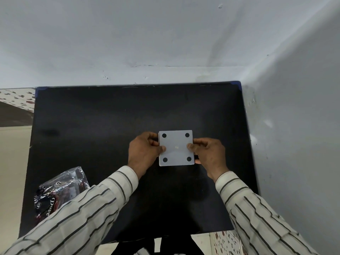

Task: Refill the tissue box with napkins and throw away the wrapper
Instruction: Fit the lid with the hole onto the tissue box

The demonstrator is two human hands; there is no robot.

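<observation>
Head view shows your left hand [145,151] and right hand [207,153] closed on opposite sides of the tissue box [176,147], thumbs pressed on the pale panel with four dark dots that faces up, the other fingers wrapped down its black sides. That panel looks like the underside of the box, so you seem to be seating or loosening the base plate; which of the two I cannot tell, nor whether any napkins are inside. The risk sits right under your thumbs: if you press unevenly, one edge of the plate could pop or sit crooked, and a box turned upright with a loose base may spill its stack. The box is low over the middle of the black counter [92,116], and whether it touches the surface is unclear, so a slip would drop it only a little. Farther out, the crinkled wrapper [55,192] lies at the near-left edge of the counter, just beside your left sleeve [88,208]; a sweep of that forearm could push it off the edge.
</observation>
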